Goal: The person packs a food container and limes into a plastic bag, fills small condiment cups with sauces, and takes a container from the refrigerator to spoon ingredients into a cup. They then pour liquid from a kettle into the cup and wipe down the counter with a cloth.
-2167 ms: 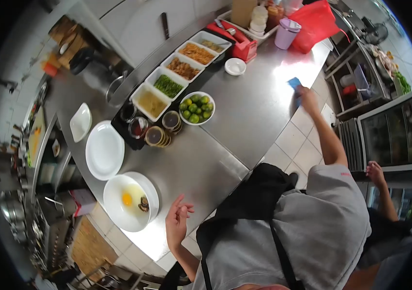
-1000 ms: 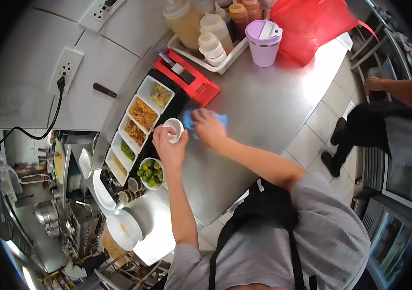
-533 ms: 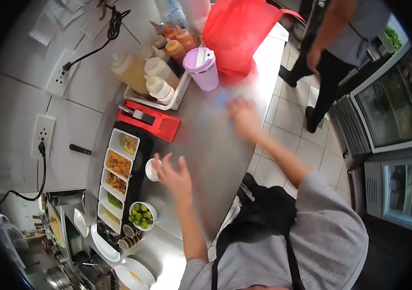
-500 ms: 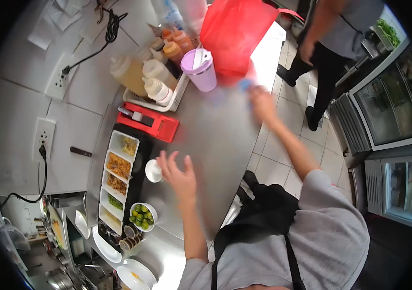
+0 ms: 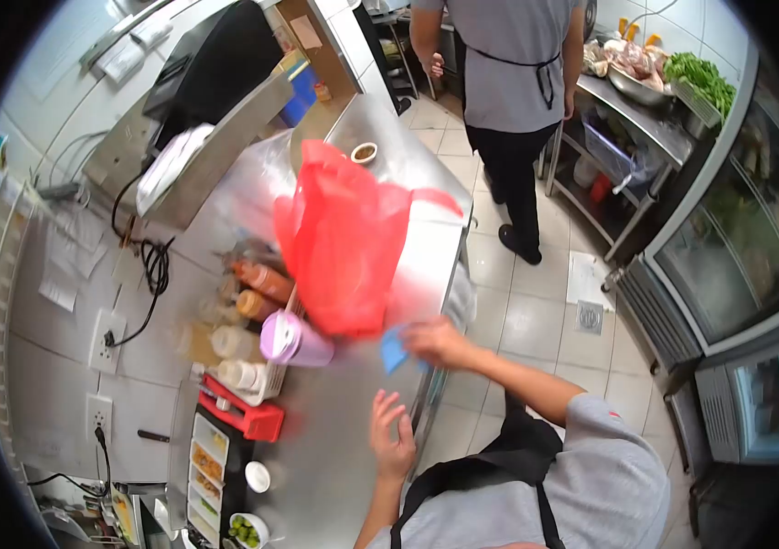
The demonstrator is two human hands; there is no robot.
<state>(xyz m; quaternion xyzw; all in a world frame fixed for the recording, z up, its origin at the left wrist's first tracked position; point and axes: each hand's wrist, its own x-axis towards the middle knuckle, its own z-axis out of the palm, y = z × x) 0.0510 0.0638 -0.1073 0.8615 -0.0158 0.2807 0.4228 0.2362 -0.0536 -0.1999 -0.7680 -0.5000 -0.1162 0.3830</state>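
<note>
My right hand point(image 5: 437, 342) grips a blue cloth point(image 5: 395, 351) at the counter's front edge, beside the lower part of a red bag point(image 5: 343, 247). The bag stands on the steel counter point(image 5: 334, 416). My left hand point(image 5: 392, 436) hovers over the counter with fingers apart, holding nothing. To its left are a small white bowl point(image 5: 257, 476) and a red dispenser point(image 5: 263, 422). A lilac lidded cup point(image 5: 302, 341) stands left of the cloth, touching or close to the bag; I cannot tell which.
Sauce bottles point(image 5: 261, 293) crowd a white basket point(image 5: 270, 384) by the wall. Topping trays point(image 5: 208, 471) and a bowl of green citrus point(image 5: 247, 531) line the near left. A co-worker point(image 5: 517, 82) stands in the aisle. Glass-door fridges point(image 5: 728, 238) line the right.
The view has swung toward the counter's far end, showing more of the red bag and the co-worker. My left hand has left the small white bowl. The blue cloth stays in my right hand.
</note>
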